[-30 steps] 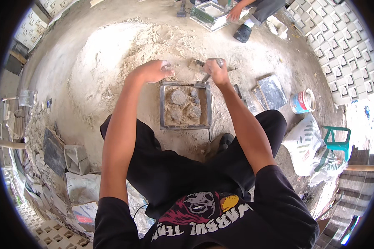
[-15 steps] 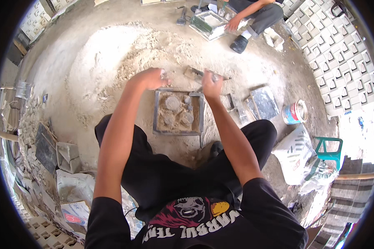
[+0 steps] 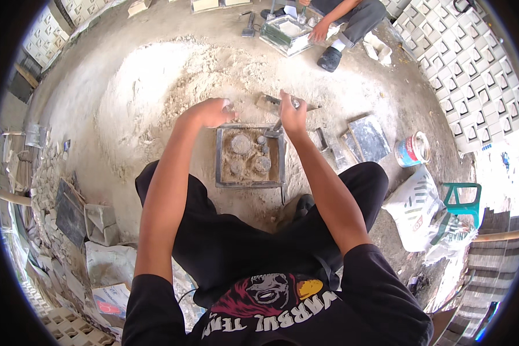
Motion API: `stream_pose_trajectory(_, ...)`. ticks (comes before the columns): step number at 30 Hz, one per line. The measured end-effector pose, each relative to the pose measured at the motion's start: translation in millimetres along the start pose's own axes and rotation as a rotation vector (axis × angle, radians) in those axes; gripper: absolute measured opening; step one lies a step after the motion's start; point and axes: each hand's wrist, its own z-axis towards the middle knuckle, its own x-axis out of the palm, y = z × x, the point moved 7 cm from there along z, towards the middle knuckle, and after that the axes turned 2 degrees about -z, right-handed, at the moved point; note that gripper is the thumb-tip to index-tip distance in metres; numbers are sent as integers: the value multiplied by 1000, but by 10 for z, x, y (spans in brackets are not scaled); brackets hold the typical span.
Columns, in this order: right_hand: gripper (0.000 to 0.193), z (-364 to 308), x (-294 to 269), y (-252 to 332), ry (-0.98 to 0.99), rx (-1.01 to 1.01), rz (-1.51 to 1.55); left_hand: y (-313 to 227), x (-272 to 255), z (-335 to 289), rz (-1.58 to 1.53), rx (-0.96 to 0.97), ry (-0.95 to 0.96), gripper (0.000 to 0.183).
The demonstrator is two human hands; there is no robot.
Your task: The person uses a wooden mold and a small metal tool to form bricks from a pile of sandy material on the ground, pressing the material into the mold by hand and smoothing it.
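A grey square frame mould point(image 3: 219, 167) lies on the floor between my knees, holding sandy powder and several round grey discs point(image 3: 240, 144) of differing size. My right hand point(image 3: 294, 114) is closed round the handle of a trowel-like tool with a flat grey head point(image 3: 275, 130), which is at the frame's far right corner. Just beyond the far left corner hovers my left hand point(image 3: 214, 112), its dusty fingers loosely bent, with nothing clearly visible in them. A long bar-like piece point(image 3: 268, 102) lies on the floor behind my right hand.
Pale powder point(image 3: 155, 75) is heaped beyond the frame. To the right are a dark flat plate point(image 3: 368, 139), a bucket point(image 3: 412, 150), a white sack point(image 3: 412, 210) and a green stool point(image 3: 464, 199). Another person's hand point(image 3: 319, 30) works at a second mould point(image 3: 288, 34). Patterned blocks point(image 3: 473, 75) stand stacked.
The tool in my right hand has come down onto the frame's far right corner, its flat head now plainly visible. My left hand has barely moved. The whole view has shifted slightly.
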Motion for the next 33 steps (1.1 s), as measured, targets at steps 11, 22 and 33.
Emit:
stream_pose_trajectory(11, 54, -253, 43, 353, -52, -37, -246, -40, -16, -11, 3, -7, 8, 61)
stream_pose_trajectory(22, 56, -500, 40, 582, -93, -94, -237, 25, -72, -44, -22, -22, 0, 65)
stream_pose_trajectory(33, 59, -714, -142, 757, -170, -13, -355, 14, -23, 36, 12, 42, -35, 71)
